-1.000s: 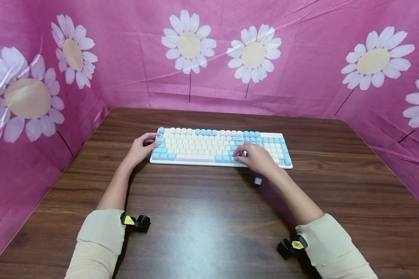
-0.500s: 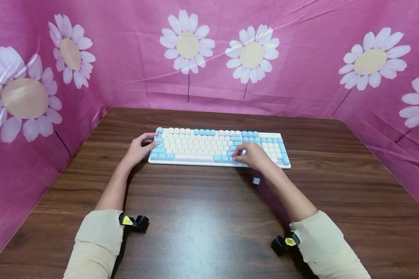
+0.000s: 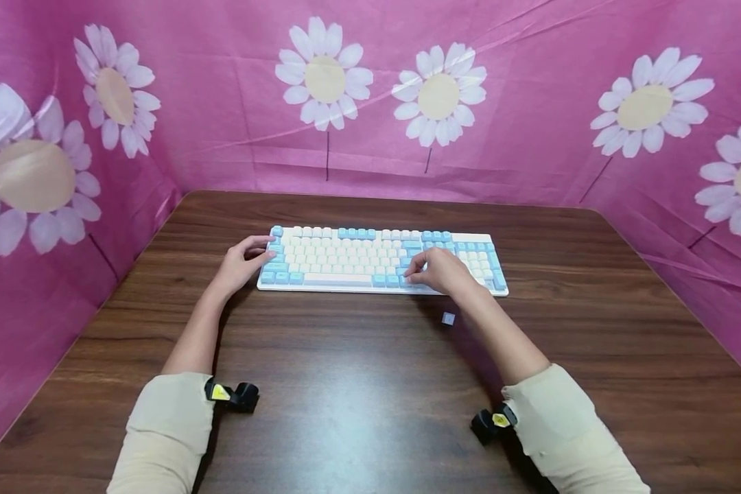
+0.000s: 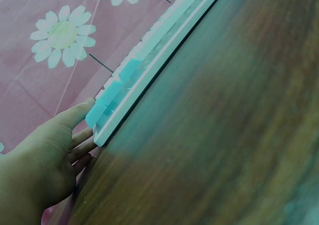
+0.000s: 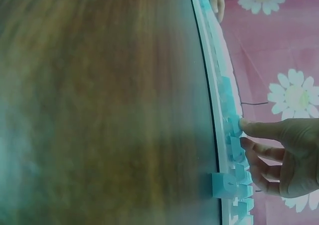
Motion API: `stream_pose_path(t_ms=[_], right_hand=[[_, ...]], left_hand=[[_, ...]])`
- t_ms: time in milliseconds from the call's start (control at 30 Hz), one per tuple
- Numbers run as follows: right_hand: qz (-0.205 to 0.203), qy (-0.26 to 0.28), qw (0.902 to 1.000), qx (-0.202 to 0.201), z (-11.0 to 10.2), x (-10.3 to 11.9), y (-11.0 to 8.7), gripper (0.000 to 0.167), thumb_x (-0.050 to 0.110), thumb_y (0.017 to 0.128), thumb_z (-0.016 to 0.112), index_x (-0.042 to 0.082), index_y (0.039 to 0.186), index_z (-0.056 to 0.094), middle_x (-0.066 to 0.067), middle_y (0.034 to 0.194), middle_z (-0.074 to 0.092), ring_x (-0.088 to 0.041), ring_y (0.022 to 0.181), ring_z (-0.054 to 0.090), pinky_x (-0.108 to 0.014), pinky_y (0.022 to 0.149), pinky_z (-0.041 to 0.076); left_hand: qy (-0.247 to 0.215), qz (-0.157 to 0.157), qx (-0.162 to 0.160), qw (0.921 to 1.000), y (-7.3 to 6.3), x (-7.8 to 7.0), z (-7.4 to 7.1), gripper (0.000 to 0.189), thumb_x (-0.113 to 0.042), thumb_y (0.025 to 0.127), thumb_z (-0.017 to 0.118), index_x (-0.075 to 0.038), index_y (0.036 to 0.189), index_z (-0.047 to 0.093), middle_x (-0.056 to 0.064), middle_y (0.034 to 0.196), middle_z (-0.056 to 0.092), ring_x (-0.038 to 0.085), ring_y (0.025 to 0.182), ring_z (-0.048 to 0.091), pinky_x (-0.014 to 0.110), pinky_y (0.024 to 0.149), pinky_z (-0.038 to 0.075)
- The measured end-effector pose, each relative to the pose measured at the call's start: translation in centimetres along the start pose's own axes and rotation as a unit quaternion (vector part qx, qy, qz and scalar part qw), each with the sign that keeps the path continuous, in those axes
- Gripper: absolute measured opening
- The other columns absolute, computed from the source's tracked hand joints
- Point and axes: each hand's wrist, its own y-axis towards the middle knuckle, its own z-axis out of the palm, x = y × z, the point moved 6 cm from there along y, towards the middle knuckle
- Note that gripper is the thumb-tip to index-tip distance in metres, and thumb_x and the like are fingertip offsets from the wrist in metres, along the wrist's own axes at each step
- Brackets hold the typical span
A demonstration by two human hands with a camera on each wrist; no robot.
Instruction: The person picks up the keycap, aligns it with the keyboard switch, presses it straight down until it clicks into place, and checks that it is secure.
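Observation:
A blue and white keyboard (image 3: 339, 279) lies across the table. My left hand (image 3: 241, 266) rests at its left end; in the left wrist view the thumb touches the blue corner key and the other fingers lie along the side. My right hand (image 3: 443, 271) is over the keyboard right of the space bar, thumb and index finger drawn together in a pinch at a blue keycap (image 5: 234, 125) in the front row. The other fingers curl loosely above the keys. A loose keycap (image 3: 448, 318) lies on the table in front of the keyboard, below the right hand.
The brown wooden table (image 3: 321, 377) reaches back to a pink cloth (image 3: 222, 103) with white daisies. A black wrist camera (image 3: 243, 398) sits on the left cuff, and another camera (image 3: 484, 427) on the right cuff.
The whole scene has shifted slightly left in the head view. The right thumb and index finger have drawn closer together at the same keys. The left hand keeps its place on the keyboard.

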Motion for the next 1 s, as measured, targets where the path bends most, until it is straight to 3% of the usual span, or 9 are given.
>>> stream_pose_path(t_ms=[133,367,600,1000], right_hand=[[0.009,-0.003,0.9999,0.004,0.0,-0.1,0.2,0.004,0.02,0.081,0.072,0.018,0.08,0.074,-0.002,0.096,0.068,-0.017,0.074,0.052,-0.033,0.062,0.04],[0.015,-0.003,0.9998,0.015,0.5,-0.5,0.4,0.004,0.018,0.081,0.071,0.016,0.079,0.074,0.002,0.08,0.066,-0.014,0.07,0.053,-0.032,0.06,0.042],[0.018,0.028,0.998,0.053,0.5,-0.7,0.4,0.005,0.017,0.08,0.072,0.012,0.08,0.073,0.003,0.067,0.065,-0.014,0.062,0.055,-0.03,0.058,0.043],[-0.031,0.009,0.9989,0.034,0.4,-0.3,0.3,0.003,0.013,0.081,0.069,0.013,0.082,0.072,0.004,0.068,0.061,-0.013,0.062,0.053,-0.029,0.057,0.042]], left_hand=[[0.0,-0.001,-0.001,1.0,-0.1,-0.2,-0.1,0.039,-0.008,0.092,0.055,0.008,0.126,0.047,0.03,0.124,0.047,0.041,0.114,0.043,0.049,0.094,0.034],[0.002,-0.002,-0.002,1.0,0.1,0.1,-0.2,0.039,-0.008,0.092,0.055,0.008,0.127,0.047,0.03,0.124,0.047,0.042,0.113,0.043,0.05,0.094,0.034],[-0.001,0.0,-0.001,1.0,1.0,2.5,0.0,0.041,-0.015,0.092,0.057,0.004,0.127,0.049,0.027,0.124,0.049,0.038,0.114,0.044,0.049,0.094,0.034],[0.013,0.013,-0.013,0.9998,1.5,3.6,-0.2,0.041,-0.021,0.092,0.059,0.0,0.126,0.051,0.023,0.121,0.053,0.034,0.112,0.047,0.046,0.092,0.037]])
